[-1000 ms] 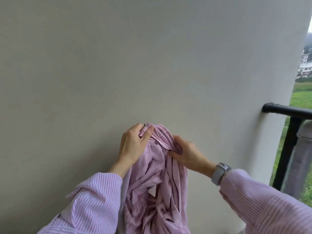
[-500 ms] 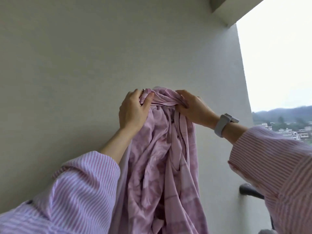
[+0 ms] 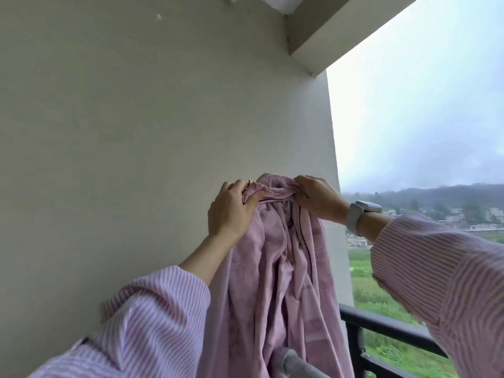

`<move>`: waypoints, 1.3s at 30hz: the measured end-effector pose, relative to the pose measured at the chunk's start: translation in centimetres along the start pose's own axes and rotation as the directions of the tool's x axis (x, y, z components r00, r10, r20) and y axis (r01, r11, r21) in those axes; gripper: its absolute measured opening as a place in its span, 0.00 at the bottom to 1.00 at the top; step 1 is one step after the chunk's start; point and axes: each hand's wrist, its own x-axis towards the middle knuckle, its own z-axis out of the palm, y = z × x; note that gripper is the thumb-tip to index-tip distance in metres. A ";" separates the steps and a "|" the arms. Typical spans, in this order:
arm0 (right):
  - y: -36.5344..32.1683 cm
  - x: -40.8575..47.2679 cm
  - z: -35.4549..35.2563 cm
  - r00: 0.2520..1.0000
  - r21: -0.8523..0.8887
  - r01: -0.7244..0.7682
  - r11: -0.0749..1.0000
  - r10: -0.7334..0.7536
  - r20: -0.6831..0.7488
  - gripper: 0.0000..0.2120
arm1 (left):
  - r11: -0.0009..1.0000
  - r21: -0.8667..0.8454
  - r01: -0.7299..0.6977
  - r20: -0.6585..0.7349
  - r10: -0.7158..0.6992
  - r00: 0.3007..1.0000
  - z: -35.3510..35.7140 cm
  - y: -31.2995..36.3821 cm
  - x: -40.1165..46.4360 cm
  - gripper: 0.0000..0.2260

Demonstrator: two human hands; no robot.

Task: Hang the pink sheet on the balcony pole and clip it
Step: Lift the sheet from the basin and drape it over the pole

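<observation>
On a balcony under an overcast sky, I hold the pink sheet (image 3: 275, 268) up against the cream wall (image 3: 122, 132), both hands raised ahead of me. My left hand (image 3: 231, 211) has its grip closed on the gathered top edge, thumb and fingers pinching a wad of cloth; my right hand (image 3: 313, 197), with the grey watch (image 3: 361, 215) on its wrist, has its fingers curled over the same bunched edge just beside the left, the two grips nearly meeting. Taking the edge at two close points keeps the dark-stitched hem on top, so I judge the purpose is to find and straighten that hem before it goes over a pole.

The rest of the sheet hangs straight down from my grips in long folds, between my striped sleeves (image 3: 152, 317). Holding it this high keeps most of the length off the floor, though I cannot see where its lower end lies.

Below and to the right of my grips runs the black balcony railing (image 3: 387, 328); a grey rail (image 3: 294, 364) shows directly beneath the cloth. No hanging pole appears at grip height, and no clips are in sight. By my reckoning the hanging has not yet begun.
</observation>
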 end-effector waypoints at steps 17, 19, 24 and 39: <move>-5.3 -18.1 -22.2 0.986 -0.138 -0.166 0.976 0.167 -0.001 0.08 | 0.987 -0.130 -0.097 0.196 0.122 0.973 -9.1 23.2 -8.6 0.20; -5.8 -20.3 -24.8 0.980 -0.148 -0.191 0.970 0.197 0.021 0.07 | 0.985 -0.150 -0.085 0.222 0.117 0.968 -10.1 26.1 -9.8 0.20; -5.7 -26.3 -30.8 0.958 -0.261 -0.182 0.948 0.231 0.169 0.03 | 0.986 -0.164 -0.027 0.342 0.082 0.936 -11.8 32.2 -13.4 0.23; -5.5 -39.8 -45.0 0.931 -0.236 -0.050 0.970 0.131 0.340 0.10 | 0.988 0.067 0.138 0.553 -0.152 0.819 -17.7 44.0 -26.7 0.34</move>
